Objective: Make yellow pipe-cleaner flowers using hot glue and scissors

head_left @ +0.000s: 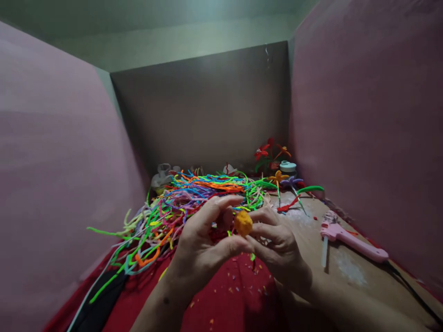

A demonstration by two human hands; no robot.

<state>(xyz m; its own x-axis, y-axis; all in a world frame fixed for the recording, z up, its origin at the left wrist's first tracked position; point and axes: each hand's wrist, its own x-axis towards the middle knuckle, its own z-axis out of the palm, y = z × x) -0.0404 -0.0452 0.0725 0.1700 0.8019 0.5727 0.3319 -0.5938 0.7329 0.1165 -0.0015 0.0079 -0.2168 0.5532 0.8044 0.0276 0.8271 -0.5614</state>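
Both hands meet in front of me around a small fuzzy orange pipe-cleaner piece, seen end-on. My left hand curls about it from the left, with its thumb along the lower edge and the index finger raised above it. From the other side, my right hand pinches the piece between thumb and fingers. A bit of green and dark red shows just below the fingers; I cannot make out whether it joins the orange piece. Behind my left hand lies a large tangled heap of coloured pipe cleaners.
A pink glue gun with a cord lies on a brown board at right. Pipe-cleaner flowers, one orange and one purple, rest behind. Red cloth with scraps lies below. Pink walls stand on both sides.
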